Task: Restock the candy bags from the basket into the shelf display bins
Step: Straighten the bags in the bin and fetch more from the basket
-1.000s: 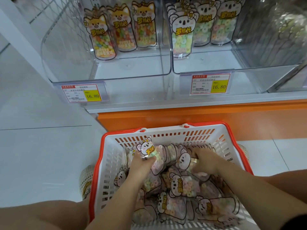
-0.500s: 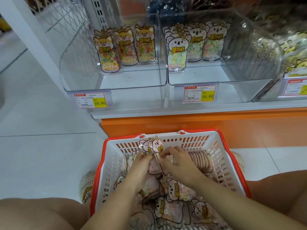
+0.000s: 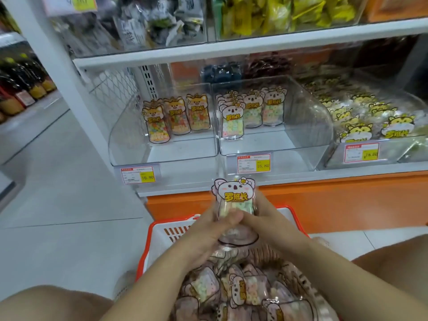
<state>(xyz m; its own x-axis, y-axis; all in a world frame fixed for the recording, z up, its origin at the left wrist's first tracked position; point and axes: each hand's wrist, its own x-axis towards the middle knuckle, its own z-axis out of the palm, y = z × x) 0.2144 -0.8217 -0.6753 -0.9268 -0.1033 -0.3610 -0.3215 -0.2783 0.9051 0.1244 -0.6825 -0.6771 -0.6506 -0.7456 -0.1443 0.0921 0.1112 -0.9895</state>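
As both hands hold it up above the basket, the candy bag (image 3: pixel 234 198) sits upright just below the centre of my feed. I read it as a clear pouch cut like a pale koala head. It has pink ears, a white-and-yellow flower at its one o'clock corner and bold yellow characters across the middle. Pastel ring sweets in yellow, green and pink show through the lower half. The left hand (image 3: pixel 203 237) grips it from nine o'clock, thumb curled over the front. The right hand (image 3: pixel 268 224) grips it from three o'clock, fingers wrapped behind. Blur doubles the ear at ten o'clock, so I cannot tell whether another pouch is stacked behind.

At six o'clock from the bag, the basket (image 3: pixel 159 230), white with an orange-red rim, is heaped with loose bags (image 3: pixel 245 290) of the same koala kind, lying flat and overlapping. The forearms cover much of its rim, and the frame's bottom edge cuts off its near side.

At twelve o'clock, the clear middle bin (image 3: pixel 305 135) holds a few koala pouches (image 3: pixel 231 121) standing at the back. Its price tag (image 3: pixel 253 163) shows 16.80; the smaller print is beyond me. The left bin (image 3: pixel 125 144) at eleven o'clock holds three orange dog-faced pouches. The right bin (image 3: pixel 398 149) at two o'clock is smeared with glare.
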